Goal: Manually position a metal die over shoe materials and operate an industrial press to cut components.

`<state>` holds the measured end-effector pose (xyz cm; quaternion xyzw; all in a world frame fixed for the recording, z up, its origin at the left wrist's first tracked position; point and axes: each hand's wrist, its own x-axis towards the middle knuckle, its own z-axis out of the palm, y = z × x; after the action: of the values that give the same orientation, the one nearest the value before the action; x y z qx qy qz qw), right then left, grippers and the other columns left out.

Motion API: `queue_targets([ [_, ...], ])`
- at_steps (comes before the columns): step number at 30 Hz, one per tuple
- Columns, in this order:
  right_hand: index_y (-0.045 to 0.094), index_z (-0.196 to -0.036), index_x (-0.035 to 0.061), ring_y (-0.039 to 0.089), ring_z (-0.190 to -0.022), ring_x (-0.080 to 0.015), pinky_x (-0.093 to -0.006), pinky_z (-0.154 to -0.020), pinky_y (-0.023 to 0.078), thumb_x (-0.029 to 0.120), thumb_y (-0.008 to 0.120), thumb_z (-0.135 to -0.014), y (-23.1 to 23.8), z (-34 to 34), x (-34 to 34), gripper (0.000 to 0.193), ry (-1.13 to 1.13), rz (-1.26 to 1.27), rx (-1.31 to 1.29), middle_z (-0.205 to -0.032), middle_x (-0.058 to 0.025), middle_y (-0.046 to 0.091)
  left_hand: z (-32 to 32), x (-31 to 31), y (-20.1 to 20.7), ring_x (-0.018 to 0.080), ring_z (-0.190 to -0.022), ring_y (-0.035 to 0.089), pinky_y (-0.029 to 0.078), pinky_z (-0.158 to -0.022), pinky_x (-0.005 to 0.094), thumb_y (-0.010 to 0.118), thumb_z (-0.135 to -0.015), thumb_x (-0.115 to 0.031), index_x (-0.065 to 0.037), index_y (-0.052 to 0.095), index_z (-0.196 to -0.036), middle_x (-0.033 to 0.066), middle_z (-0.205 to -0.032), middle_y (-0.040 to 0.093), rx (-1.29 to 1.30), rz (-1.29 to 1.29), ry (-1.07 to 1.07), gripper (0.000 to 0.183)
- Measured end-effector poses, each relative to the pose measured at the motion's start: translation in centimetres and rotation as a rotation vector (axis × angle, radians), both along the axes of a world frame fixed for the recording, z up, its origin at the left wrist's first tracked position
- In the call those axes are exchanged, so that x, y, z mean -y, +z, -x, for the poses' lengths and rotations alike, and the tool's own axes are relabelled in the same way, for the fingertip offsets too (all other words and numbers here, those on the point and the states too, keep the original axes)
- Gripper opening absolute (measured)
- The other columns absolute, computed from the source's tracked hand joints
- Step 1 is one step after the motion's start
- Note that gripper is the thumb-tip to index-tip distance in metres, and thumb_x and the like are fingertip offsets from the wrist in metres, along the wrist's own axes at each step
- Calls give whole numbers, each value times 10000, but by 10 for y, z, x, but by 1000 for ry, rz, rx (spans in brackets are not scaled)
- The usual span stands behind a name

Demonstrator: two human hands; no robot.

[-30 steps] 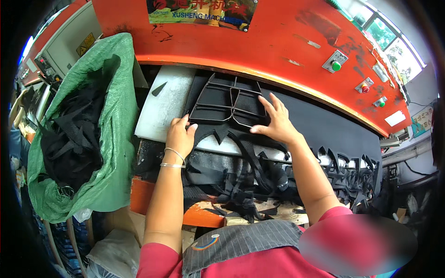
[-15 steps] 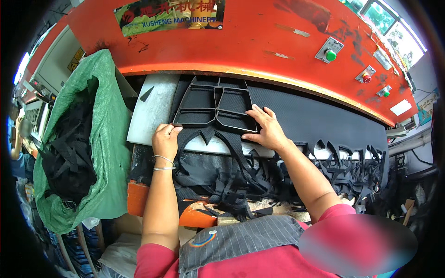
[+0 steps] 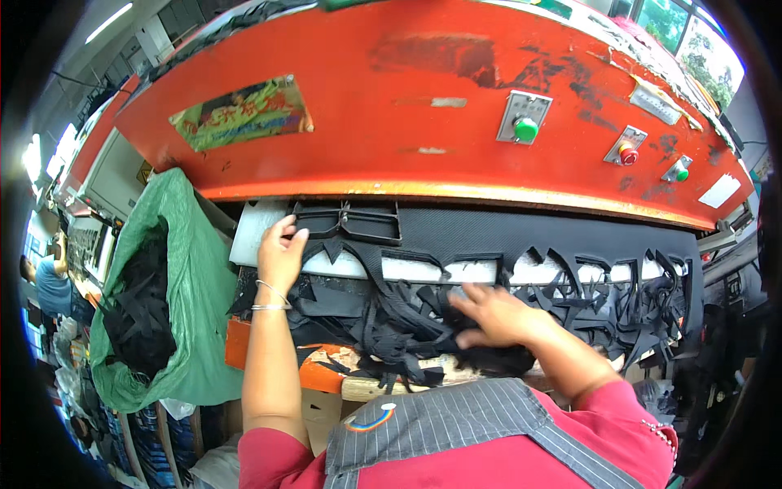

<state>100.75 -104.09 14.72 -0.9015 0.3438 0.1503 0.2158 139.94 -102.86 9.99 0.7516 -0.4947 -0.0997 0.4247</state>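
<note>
My left hand [image 3: 279, 254], with bracelets at the wrist, has its thumb and fingers closed at the near left corner of a metal cutting die [image 3: 372, 226]. The die's thin dark walls form several compartments; its far part is hidden beneath the red press beam [image 3: 350, 194]. It rests on black textured sheet material [image 3: 481, 234] over a white board [image 3: 259, 231]. My right hand [image 3: 497, 318], slightly blurred, is apart from the die, fingers spread over tangled black offcuts [image 3: 407, 326] along the board's near edge. Nothing shows in its grasp.
A green woven sack [image 3: 208, 326] filled with black scraps stands at the left. Green push buttons [image 3: 525, 129] and a red knob [image 3: 628, 155] sit on the red press front. Cut-out strips [image 3: 570, 273] hang over the near edge. Another person [image 3: 55, 281] is far left.
My right hand has let go of the die's right side and moved down toward me over the offcuts. My left hand stays at the die's corner. The view has tilted up.
</note>
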Motion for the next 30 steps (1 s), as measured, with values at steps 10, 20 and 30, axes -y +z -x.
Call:
queue_targets([
  [10, 489, -1322, -38, 426, -1295, -242, -373, -1094, 277, 368, 344, -1030, 70, 308, 174, 521, -963, 991, 1543, -1348, -162, 512, 309, 118, 100, 256, -820, 668, 529, -742, 346, 676, -850, -339, -34, 680, -1035, 160, -943, 670, -101, 219, -1029, 358],
  [20, 268, -1437, -72, 232, -1399, -382, -452, -1146, 177, 574, 294, -978, 67, 384, 226, 793, -1199, 1551, 1149, -1493, -262, 284, 339, 129, 119, 376, -686, 621, 498, -630, 470, 542, -893, -298, -55, 641, -699, 171, -688, 621, 158, 195, -889, 327],
  [30, 596, -920, 31, 521, -849, -291, -389, -804, 415, 142, 664, -760, -42, 226, -12, 206, -490, 594, 901, -898, -126, 549, 221, -68, -7, 320, -732, 596, 478, -668, 428, 600, -886, -291, -76, 621, -736, 110, -730, 598, 278, -210, -404, 263],
])
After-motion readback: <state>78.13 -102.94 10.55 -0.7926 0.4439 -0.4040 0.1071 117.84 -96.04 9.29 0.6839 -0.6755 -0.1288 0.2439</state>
